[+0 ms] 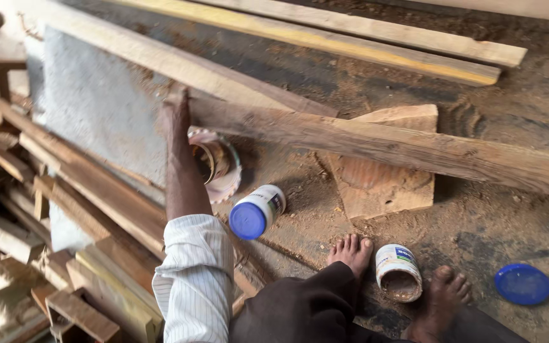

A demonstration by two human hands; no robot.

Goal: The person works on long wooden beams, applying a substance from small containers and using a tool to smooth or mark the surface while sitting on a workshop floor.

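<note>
My left hand (176, 109) reaches forward and grips the left end of a long rough wooden beam (414, 149), which runs right across the dusty floor. My striped sleeve (193, 279) covers the upper arm. The beam lies over a flat wooden block (382, 184). Just right of my forearm lies a stack of round saw blades (223, 166). A white jar with a blue lid (258, 211) lies on its side below them. My right hand is out of view.
An open white jar (398, 273) stands between my bare feet, and a loose blue lid (522, 284) lies to the right. Long planks (363, 38) lie at the back. A grey slab (96, 108) and piled timber (46, 209) fill the left.
</note>
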